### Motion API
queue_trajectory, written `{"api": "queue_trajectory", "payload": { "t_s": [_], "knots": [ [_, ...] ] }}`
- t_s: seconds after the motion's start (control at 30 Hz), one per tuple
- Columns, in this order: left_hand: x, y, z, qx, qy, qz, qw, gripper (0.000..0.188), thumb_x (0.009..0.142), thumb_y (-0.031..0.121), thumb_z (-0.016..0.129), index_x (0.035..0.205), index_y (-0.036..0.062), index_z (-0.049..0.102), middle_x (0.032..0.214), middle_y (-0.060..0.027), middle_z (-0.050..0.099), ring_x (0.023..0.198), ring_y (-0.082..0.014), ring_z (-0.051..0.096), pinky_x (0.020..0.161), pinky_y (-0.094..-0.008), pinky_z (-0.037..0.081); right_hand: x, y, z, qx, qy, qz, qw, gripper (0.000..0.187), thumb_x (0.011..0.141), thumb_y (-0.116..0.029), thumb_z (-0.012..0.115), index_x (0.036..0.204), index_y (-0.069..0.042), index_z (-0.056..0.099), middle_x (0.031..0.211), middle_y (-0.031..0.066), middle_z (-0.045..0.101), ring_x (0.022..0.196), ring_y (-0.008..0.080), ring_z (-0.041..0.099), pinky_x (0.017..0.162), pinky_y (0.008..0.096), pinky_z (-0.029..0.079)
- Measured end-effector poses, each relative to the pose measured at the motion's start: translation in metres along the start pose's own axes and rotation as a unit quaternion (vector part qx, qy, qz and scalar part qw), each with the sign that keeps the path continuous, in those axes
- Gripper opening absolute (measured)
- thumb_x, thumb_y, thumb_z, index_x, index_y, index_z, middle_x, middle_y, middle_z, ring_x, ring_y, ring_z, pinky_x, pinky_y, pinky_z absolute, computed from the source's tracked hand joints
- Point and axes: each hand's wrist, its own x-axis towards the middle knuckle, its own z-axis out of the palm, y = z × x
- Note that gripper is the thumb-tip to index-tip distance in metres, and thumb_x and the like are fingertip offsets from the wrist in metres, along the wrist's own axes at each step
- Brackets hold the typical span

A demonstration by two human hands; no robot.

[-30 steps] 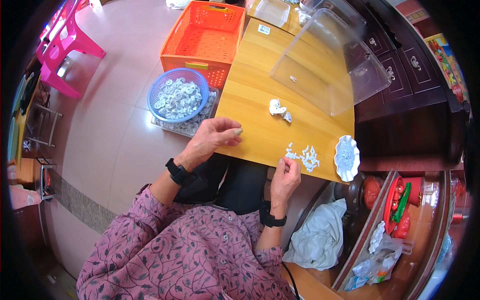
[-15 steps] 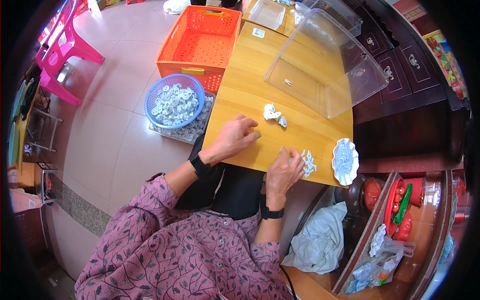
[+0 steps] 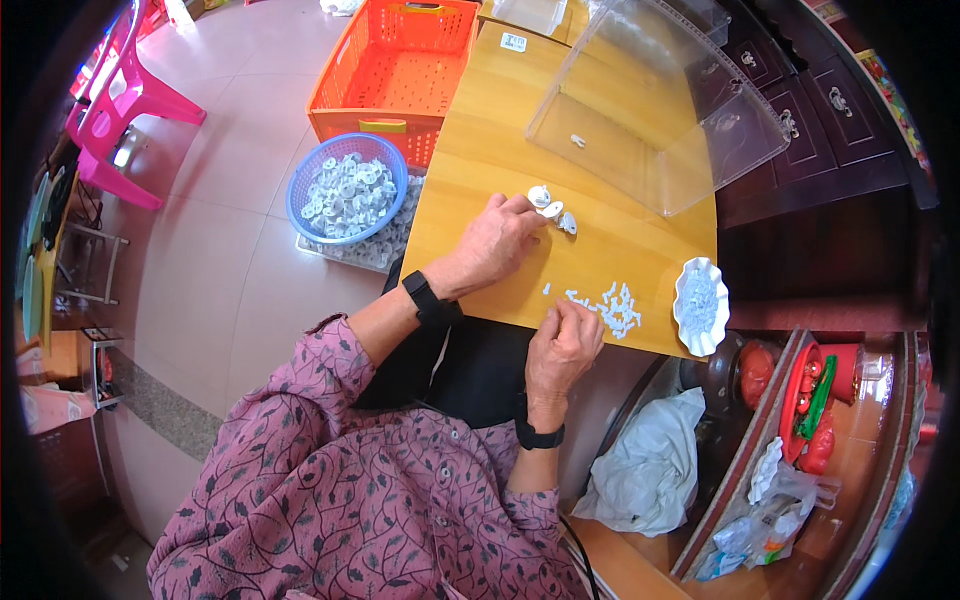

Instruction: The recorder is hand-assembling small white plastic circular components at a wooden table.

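Observation:
A small cluster of white round plastic parts (image 3: 553, 209) lies on the wooden table (image 3: 480, 140). My left hand (image 3: 495, 245) reaches over to it, fingers stretched out, their tips touching the nearest parts; the thumb side is partly hidden. Near the front edge of the table is my right hand (image 3: 563, 345), its fingers curled and pressed together; whatever they hold is hidden. Beside and just beyond it spreads a loose pile of small white plastic pegs (image 3: 618, 310), with a single peg (image 3: 547, 289) lying apart, just past the fingertips.
A white scalloped dish (image 3: 700, 343) of small clear pieces stands at the table's right corner. A clear plastic bin (image 3: 650, 150) occupies the far right. Left of the table are a blue basket (image 3: 297, 195) full of white parts, an orange crate (image 3: 375, 118) and a pink chair (image 3: 155, 95).
My left hand has moved right and away from me, onto the round parts. My right hand has drawn slightly nearer me, and the single peg now shows by its fingertips.

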Motion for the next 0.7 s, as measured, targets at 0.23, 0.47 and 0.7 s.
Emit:
{"api": "queue_trajectory", "payload": {
  "t_s": [0.23,0.47,0.7],
  "knots": [
    [-0.009,-0.003,-0.002,0.012,-0.017,-0.022,1.0,0.013,0.08,0.007,0.071,0.09,-0.0007,0.071,0.099,-0.0147,0.064,0.094,-0.0341,0.06,0.083,-0.041,0.051,-0.003,-0.002,0.002,-0.039,-0.033,-0.057,0.997,0.022,0.088,-0.006,0.066,0.109,-0.007,0.071,0.106,0.0089,0.062,0.099,0.0292,0.058,0.083,0.0435,0.044],
    [-0.029,-0.001,-0.009,-0.065,0.026,-0.033,0.997,0.017,0.08,0.007,0.073,0.092,-0.0044,0.069,0.103,-0.0217,0.061,0.096,-0.0371,0.061,0.083,-0.041,0.053,-0.007,-0.012,-0.01,-0.06,-0.093,-0.077,0.991,0.029,0.086,-0.005,0.068,0.115,-0.005,0.071,0.11,0.0104,0.062,0.103,0.0302,0.058,0.088,0.045,0.044],
    [-0.042,0.001,-0.019,-0.061,0.031,-0.03,0.997,0.022,0.082,0.011,0.075,0.096,-0.0045,0.07,0.089,-0.0181,0.063,0.083,-0.0346,0.065,0.073,-0.0412,0.054,-0.019,-0.024,-0.023,-0.047,-0.128,-0.118,0.984,0.033,0.082,-0.015,0.075,0.114,-0.005,0.07,0.113,0.0127,0.06,0.106,0.0311,0.055,0.086,0.046,0.042]
  ]
}}
